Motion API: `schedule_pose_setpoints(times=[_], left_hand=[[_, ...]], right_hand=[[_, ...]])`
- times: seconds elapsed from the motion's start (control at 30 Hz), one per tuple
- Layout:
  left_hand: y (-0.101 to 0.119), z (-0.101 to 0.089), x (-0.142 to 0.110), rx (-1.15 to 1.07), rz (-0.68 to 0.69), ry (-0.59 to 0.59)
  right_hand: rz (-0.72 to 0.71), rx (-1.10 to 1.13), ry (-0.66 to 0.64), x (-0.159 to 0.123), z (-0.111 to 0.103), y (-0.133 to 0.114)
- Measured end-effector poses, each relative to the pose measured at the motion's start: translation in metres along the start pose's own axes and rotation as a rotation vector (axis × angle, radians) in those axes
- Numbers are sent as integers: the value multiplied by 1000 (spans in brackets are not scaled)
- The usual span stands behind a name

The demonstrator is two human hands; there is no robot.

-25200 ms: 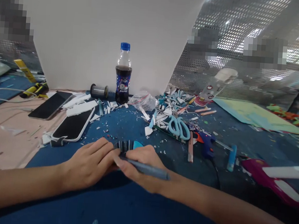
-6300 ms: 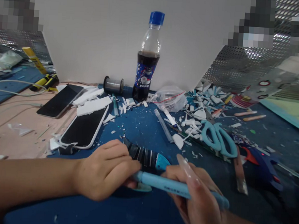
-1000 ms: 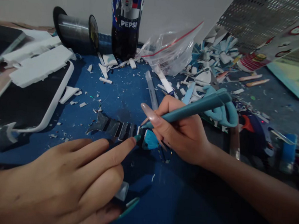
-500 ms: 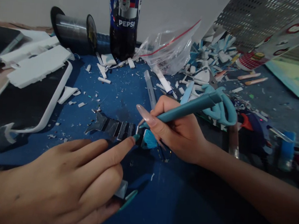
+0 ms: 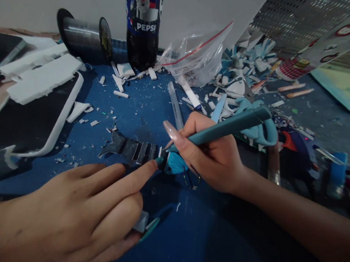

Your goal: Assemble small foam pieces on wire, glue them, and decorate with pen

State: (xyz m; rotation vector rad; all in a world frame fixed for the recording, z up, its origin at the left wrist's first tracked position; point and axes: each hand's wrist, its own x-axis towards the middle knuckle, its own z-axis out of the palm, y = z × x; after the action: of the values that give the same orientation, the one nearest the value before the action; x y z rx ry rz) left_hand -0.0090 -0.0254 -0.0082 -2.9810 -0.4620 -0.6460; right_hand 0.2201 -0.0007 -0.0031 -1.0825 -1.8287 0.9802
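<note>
On the blue table lies a fish figure [image 5: 128, 148] made of dark segments, with a bright blue head [image 5: 174, 165] and a thin loop of cord at the head end. My right hand [image 5: 212, 153] is closed around a teal pen [image 5: 232, 125]; the pen's tip meets the dark segment just behind the head. My left hand [image 5: 97, 213] rests in front, its index fingertip pressing on the same part of the fish. Its other fingers are curled, and a small translucent cap [image 5: 141, 221] pokes out between them and the thumb, mostly hidden.
White foam scraps [image 5: 240, 87] are heaped at the back right near a clear zip bag [image 5: 194, 60]. Behind stand a Pepsi bottle [image 5: 143, 29] and a spool of line [image 5: 82, 34]. Light blue scissors [image 5: 271, 131] lie right of my hand; a dark white-rimmed tray [image 5: 29, 117] is at left.
The rear end of the teal pen has swung slightly to the right as my right hand shifts a little. My left hand stays almost in place on the fish.
</note>
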Motion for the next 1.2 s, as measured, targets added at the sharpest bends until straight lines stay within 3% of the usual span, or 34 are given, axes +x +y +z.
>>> schedule_pose_setpoints(times=[0.5,1.0,1.2], left_hand=[[0,1,-1,8,-5,-9],[0,-2,-4,29,45,10],[-1,-3,-3,48,67,3]], right_hand=[[-60,-78,-59,4,-1,4],[-34,65,13,-2,1,-2],[-167,37,-54,2,0,-2]])
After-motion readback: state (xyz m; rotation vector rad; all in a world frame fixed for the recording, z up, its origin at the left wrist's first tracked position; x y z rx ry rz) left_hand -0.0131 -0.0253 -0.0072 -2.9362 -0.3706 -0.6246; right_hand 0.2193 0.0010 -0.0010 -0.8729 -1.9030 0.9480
